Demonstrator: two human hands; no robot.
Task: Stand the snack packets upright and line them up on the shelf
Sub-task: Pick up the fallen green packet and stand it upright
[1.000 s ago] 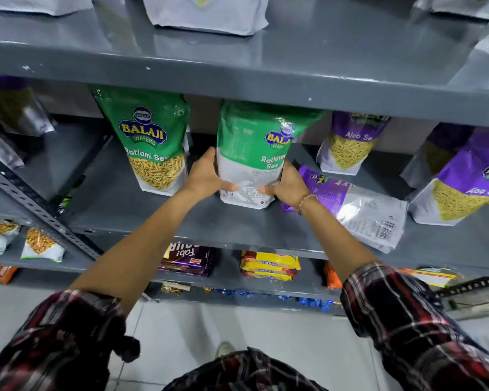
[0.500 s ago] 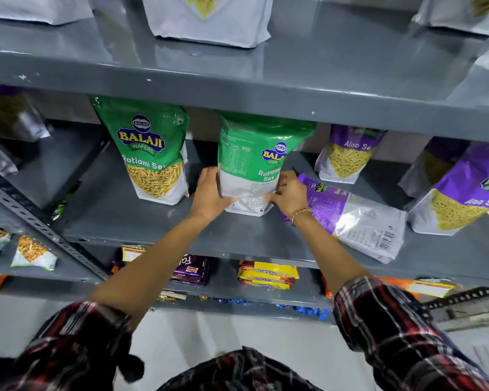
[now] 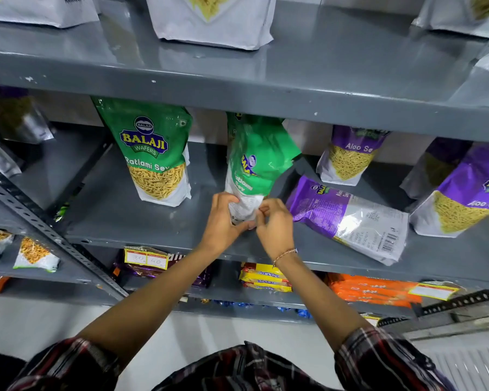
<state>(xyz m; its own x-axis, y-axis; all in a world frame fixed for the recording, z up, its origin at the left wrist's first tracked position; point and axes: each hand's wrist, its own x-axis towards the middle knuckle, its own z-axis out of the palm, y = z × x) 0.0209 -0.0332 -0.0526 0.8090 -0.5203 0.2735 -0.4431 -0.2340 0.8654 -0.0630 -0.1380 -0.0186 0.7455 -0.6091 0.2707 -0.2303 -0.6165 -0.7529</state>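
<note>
A green Ratlami Sev packet (image 3: 256, 162) stands crumpled and turned edge-on at the middle of the grey shelf (image 3: 119, 221). My left hand (image 3: 222, 220) grips its white bottom from the left, and my right hand (image 3: 274, 221) pinches that bottom from the right. Another green Ratlami Sev packet (image 3: 153, 153) stands upright to the left, facing front. A purple Aloo Sev packet (image 3: 347, 218) lies flat on the shelf just right of my hands. Two more purple Aloo Sev packets, one (image 3: 350, 156) at the back and one (image 3: 463, 193) at the right, stand upright.
The shelf above (image 3: 237, 88) overhangs the packet tops and holds white packets (image 3: 212, 21). Lower shelves carry yellow biscuit packs (image 3: 266, 276), orange packs (image 3: 370, 290) and a purple pack (image 3: 141, 263). A slotted metal upright (image 3: 40, 224) runs diagonally at left.
The packet between my hands has twisted from facing front to edge-on and crumpled. Both hands have slid down and closer together at its bottom. The view has shifted downward.
</note>
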